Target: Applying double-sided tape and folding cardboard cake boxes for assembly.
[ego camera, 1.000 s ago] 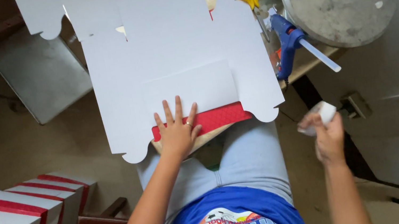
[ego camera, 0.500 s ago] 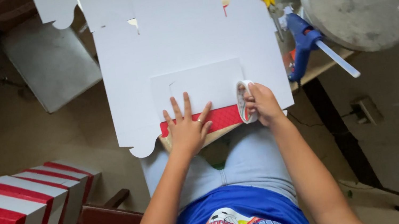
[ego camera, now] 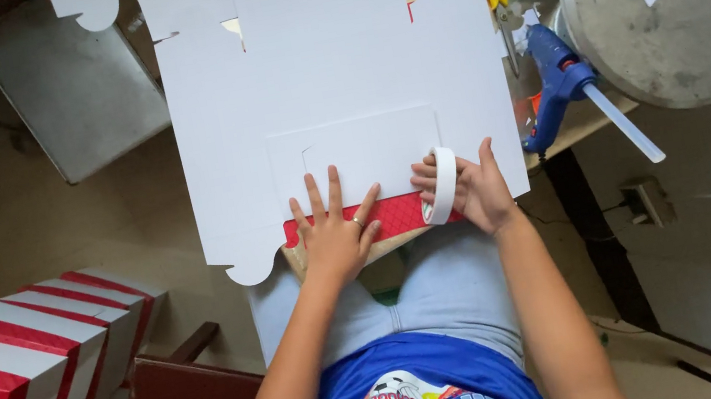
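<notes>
Left hand (ego camera: 337,231) spread flat, pressed on red strip (ego camera: 396,213) at card (ego camera: 334,68) near edge. Tape roll (ego camera: 444,185) held in right hand (ego camera: 469,190), touching strip.

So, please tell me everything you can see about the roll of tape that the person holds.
The tape roll is a white ring, narrow, apparently paper or plastic tape. It stands on edge, its open centre mostly hidden, gripped by the right hand, fingers on its left side and thumb behind. Its lower end meets the red strip at the near edge of the white cardboard sheet. The left hand presses flat beside it, apart from the roll.
</notes>
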